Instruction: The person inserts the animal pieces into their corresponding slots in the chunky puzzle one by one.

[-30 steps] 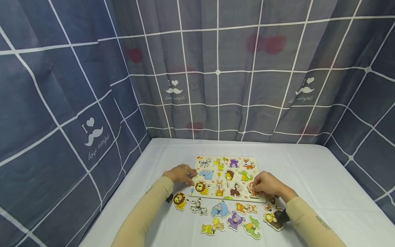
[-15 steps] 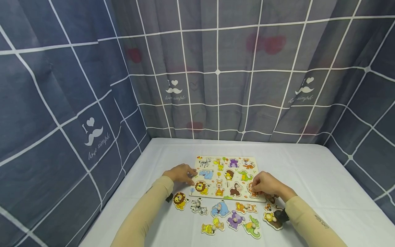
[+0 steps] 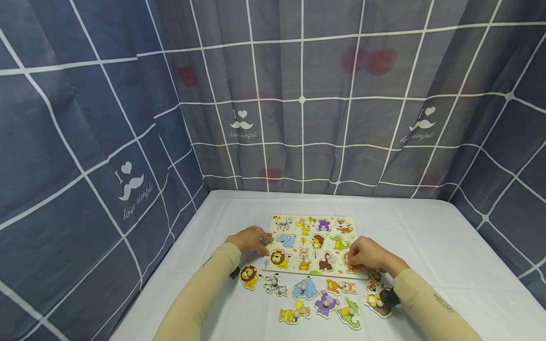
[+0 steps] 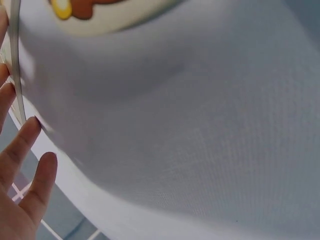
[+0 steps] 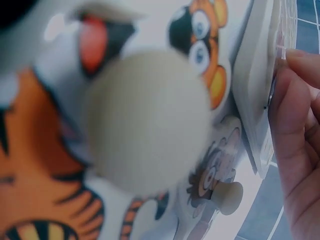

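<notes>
My right hand [image 3: 370,255] bends over the lower right corner of the wooden animal puzzle board [image 3: 294,268], thumb and fingers pinching an orange animal puzzle piece [image 3: 350,268] at its printed spot. The fingers cover its top and knob. In the right wrist view, the fingertips meet right at the board's surface. My left hand [image 3: 250,240] rests at the board's left edge, fingers spread and loosely extended, and the left wrist view shows fingertips along that edge. Large and blurred in the right wrist view is a tiger piece [image 5: 30,140] with its round knob [image 5: 150,122].
In front of the board lie knobbed pieces: lion [image 3: 249,277], zebra [image 3: 276,285], elephant [image 3: 308,288], kangaroo [image 3: 350,287], giraffe [image 3: 286,316], purple hippo [image 3: 324,310] and crocodile [image 3: 352,322]. Several more, partly overlapping, lie beneath the right wrist. Grey gridded curtains [image 3: 281,85] surround the white table [image 3: 409,227].
The orange piece, slightly raised and offset a second ago, now lies flatter within its outline, with the right hand still on it. The left hand and loose pieces stay put.
</notes>
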The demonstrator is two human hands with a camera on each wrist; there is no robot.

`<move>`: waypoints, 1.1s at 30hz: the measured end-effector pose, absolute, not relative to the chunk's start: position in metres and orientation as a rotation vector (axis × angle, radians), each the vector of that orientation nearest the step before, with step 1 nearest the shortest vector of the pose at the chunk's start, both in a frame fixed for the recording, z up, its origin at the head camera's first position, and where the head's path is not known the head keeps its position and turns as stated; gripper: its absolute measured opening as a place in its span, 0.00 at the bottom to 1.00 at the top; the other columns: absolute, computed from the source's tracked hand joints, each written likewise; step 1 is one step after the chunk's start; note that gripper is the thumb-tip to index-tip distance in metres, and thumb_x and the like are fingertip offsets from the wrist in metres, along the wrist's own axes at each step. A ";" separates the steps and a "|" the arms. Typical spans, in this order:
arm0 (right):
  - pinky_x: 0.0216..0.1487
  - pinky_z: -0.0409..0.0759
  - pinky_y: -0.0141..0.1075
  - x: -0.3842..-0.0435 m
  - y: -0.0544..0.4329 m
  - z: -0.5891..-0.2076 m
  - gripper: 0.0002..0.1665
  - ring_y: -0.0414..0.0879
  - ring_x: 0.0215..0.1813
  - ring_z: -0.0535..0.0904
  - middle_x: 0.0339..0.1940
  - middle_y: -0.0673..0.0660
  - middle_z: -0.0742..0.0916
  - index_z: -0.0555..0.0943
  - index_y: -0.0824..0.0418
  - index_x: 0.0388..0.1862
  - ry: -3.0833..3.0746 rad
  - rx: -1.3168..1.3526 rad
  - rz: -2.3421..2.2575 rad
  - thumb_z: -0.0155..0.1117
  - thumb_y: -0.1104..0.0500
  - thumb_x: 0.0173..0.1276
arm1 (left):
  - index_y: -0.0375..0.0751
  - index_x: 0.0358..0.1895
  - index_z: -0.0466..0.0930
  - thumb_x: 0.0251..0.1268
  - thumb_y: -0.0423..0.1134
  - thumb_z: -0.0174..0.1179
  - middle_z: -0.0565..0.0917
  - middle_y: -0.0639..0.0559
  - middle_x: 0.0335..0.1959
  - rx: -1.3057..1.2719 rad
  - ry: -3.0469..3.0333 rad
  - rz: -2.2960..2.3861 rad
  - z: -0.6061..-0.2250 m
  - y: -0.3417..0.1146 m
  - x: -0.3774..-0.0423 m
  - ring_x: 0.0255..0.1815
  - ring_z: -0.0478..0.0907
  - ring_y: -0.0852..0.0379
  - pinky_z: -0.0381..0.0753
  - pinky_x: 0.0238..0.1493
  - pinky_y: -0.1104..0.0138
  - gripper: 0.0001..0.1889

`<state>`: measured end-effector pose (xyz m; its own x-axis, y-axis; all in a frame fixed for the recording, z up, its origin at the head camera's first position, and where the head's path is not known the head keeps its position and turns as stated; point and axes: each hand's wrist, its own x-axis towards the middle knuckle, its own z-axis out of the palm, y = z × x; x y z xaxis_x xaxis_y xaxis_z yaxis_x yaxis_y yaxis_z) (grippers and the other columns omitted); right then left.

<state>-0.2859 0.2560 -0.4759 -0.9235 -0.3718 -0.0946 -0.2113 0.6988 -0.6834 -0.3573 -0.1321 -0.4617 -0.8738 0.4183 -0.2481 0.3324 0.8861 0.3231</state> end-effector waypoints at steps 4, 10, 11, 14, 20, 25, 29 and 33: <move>0.19 0.76 0.32 -0.286 0.258 -0.479 0.08 0.42 0.20 0.76 0.18 0.51 0.85 0.83 0.60 0.23 2.679 -0.469 -1.047 0.71 0.65 0.60 | 0.57 0.61 0.82 0.52 0.52 0.75 0.76 0.64 0.70 0.562 2.745 0.375 -0.462 -0.131 -0.357 0.69 0.72 0.51 0.70 0.74 0.53 0.29; 0.19 0.74 0.32 -0.283 0.257 -0.478 0.07 0.42 0.20 0.76 0.18 0.51 0.85 0.83 0.61 0.23 2.667 -0.448 -1.061 0.71 0.66 0.61 | 0.57 0.61 0.82 0.52 0.52 0.75 0.76 0.64 0.69 0.563 2.743 0.378 -0.464 -0.131 -0.357 0.68 0.72 0.51 0.70 0.73 0.53 0.29; 0.19 0.74 0.32 -0.282 0.257 -0.478 0.07 0.41 0.20 0.76 0.18 0.51 0.85 0.83 0.61 0.23 2.663 -0.443 -1.064 0.71 0.66 0.61 | 0.57 0.61 0.82 0.52 0.52 0.75 0.76 0.64 0.70 0.566 2.742 0.381 -0.464 -0.131 -0.358 0.69 0.72 0.51 0.70 0.73 0.53 0.30; 0.18 0.73 0.31 -0.282 0.256 -0.476 0.07 0.41 0.19 0.75 0.19 0.52 0.85 0.83 0.61 0.24 2.651 -0.425 -1.066 0.70 0.66 0.61 | 0.57 0.61 0.82 0.51 0.53 0.75 0.76 0.65 0.70 0.562 2.744 0.383 -0.464 -0.132 -0.357 0.69 0.71 0.51 0.69 0.74 0.52 0.29; 0.20 0.74 0.31 -0.281 0.254 -0.475 0.07 0.41 0.20 0.75 0.19 0.51 0.84 0.83 0.60 0.23 2.657 -0.379 -1.042 0.71 0.65 0.60 | 0.58 0.61 0.82 0.52 0.52 0.75 0.75 0.65 0.70 0.547 2.741 0.395 -0.463 -0.132 -0.357 0.71 0.70 0.49 0.68 0.75 0.51 0.29; 0.21 0.76 0.33 -0.281 0.251 -0.474 0.07 0.43 0.21 0.77 0.19 0.51 0.84 0.84 0.61 0.23 2.693 -0.330 -1.030 0.72 0.66 0.59 | 0.58 0.61 0.82 0.53 0.52 0.75 0.75 0.64 0.70 0.553 2.739 0.392 -0.461 -0.132 -0.358 0.71 0.70 0.49 0.68 0.74 0.51 0.29; 0.22 0.76 0.33 -0.282 0.249 -0.474 0.07 0.43 0.21 0.77 0.19 0.52 0.84 0.84 0.60 0.23 2.718 -0.266 -1.025 0.73 0.66 0.57 | 0.58 0.62 0.82 0.52 0.52 0.75 0.75 0.65 0.70 0.536 2.742 0.398 -0.460 -0.132 -0.358 0.72 0.69 0.50 0.68 0.75 0.51 0.30; 0.23 0.76 0.33 -0.280 0.246 -0.475 0.08 0.43 0.21 0.77 0.19 0.52 0.84 0.83 0.61 0.22 2.740 -0.210 -1.018 0.74 0.66 0.57 | 0.58 0.61 0.82 0.52 0.52 0.75 0.75 0.65 0.70 0.540 2.742 0.406 -0.461 -0.133 -0.358 0.72 0.69 0.49 0.68 0.75 0.50 0.30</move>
<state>-0.2799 0.2465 -0.4746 -0.9677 -0.2050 -0.1468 -0.0594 0.7513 -0.6573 -0.3584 -0.1329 -0.4615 -0.8788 0.4067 -0.2497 0.3169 0.8885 0.3320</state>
